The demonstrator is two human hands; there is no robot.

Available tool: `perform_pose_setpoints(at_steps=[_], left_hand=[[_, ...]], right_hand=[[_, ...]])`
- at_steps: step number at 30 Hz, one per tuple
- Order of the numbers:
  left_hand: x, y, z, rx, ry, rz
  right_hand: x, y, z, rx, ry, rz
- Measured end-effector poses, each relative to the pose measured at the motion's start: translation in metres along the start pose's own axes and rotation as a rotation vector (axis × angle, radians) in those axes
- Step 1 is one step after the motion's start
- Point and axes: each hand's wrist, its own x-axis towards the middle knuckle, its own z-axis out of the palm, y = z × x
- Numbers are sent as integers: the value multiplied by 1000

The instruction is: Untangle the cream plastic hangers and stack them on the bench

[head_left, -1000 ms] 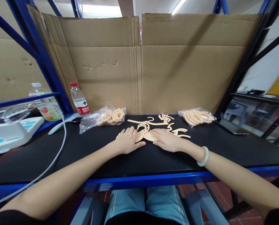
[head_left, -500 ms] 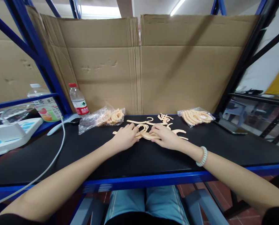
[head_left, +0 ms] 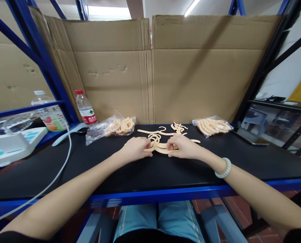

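Note:
Several beige clothes hangers [head_left: 161,150] lie bunched between my hands on the black tabletop, their hooks overlapping. My left hand [head_left: 137,148] is closed around the left side of a hanger, thumb toward me. My right hand [head_left: 184,147] pinches the right arm of the front hanger, fingers curled over it. Just behind lies another beige hanger [head_left: 148,131], its hook turned up and right. A small heap of short beige pieces [head_left: 178,128] sits behind my right hand. The ends of some hangers are hidden under my hands.
A clear bag with curled beige parts [head_left: 126,125] lies back left, and another with long curved parts [head_left: 213,126] back right. A phone-like flat device [head_left: 251,135], a red-capped bottle [head_left: 86,109], a white cable [head_left: 61,167] and a cardboard wall [head_left: 203,74] surround the table.
My hands have come slightly toward me with the front hanger, which now stands apart from those behind. My right fingers have curled further around its arm.

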Motion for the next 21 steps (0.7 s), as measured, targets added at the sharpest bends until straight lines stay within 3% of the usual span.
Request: perform_pose_setpoints(at_steps=[7, 12, 17, 21], left_hand=[[1, -2, -1, -72, -17, -3], [-2, 1, -10, -94, 36, 19], [-6, 5, -18, -142, -90, 118], [-10, 9, -18, -156, -116, 144]], right_hand=[[-2, 8, 1, 40, -51, 11], [-3, 5, -10, 62, -64, 3], [-7, 7, -21, 124, -224, 18], [-7, 7, -21, 115, -201, 24]])
